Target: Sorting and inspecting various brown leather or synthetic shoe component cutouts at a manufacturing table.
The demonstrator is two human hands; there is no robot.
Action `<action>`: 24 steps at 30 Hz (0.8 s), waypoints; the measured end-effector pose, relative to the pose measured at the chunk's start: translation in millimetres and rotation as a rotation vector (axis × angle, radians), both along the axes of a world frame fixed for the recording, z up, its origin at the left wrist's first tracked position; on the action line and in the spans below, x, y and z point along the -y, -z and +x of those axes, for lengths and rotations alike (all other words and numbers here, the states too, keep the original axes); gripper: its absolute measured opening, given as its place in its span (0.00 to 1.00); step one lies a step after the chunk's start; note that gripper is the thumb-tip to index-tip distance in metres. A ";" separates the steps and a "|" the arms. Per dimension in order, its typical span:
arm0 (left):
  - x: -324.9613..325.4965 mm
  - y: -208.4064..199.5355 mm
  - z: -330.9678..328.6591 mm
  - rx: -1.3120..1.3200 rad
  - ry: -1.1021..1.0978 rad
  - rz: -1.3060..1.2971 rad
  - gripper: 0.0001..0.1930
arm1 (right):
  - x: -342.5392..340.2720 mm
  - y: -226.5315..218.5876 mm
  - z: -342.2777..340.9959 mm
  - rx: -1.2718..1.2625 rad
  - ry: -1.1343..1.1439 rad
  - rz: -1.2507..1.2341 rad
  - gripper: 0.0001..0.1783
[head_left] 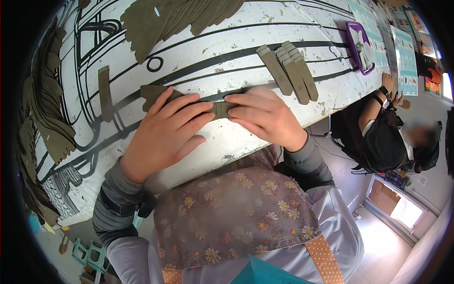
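Note:
My left hand (165,132) lies over an olive-brown flat piece (152,97) near the table's front edge, its fingers stretched out and slightly apart. Beyond those fingertips shows a short olive-brown strip (221,110). My right hand (272,116) has its fingers closed on the right end of this strip, thumb beneath. Both hands cover much of the work, so I cannot tell whether strip and piece are joined. To the left lies a single olive-brown strip (104,92). Several finished-looking strips with a round mark near one end (294,71) rest to the right.
Scalloped olive-brown pieces are stacked at the far side (175,21) and along the left (45,104) of the white, black-lined table (213,54). A purple basket (352,45) holds white items at the right. Beyond it sits another person (378,128). Teal stools (90,253) stand lower left.

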State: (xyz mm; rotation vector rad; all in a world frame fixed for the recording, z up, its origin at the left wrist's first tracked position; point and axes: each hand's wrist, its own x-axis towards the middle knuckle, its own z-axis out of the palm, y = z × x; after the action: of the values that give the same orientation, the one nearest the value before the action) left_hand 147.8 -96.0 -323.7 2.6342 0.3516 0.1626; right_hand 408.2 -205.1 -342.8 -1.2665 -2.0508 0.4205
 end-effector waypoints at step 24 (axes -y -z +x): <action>5.5 1.6 3.8 0.002 -0.021 0.051 0.27 | -0.1 1.0 2.6 0.056 -0.037 -0.011 0.12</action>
State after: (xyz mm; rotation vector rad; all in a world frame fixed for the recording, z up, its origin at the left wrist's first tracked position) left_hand 151.6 -101.5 -325.3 2.6809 0.3787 0.1835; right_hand 410.8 -205.0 -343.8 -1.2616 -2.1246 0.4176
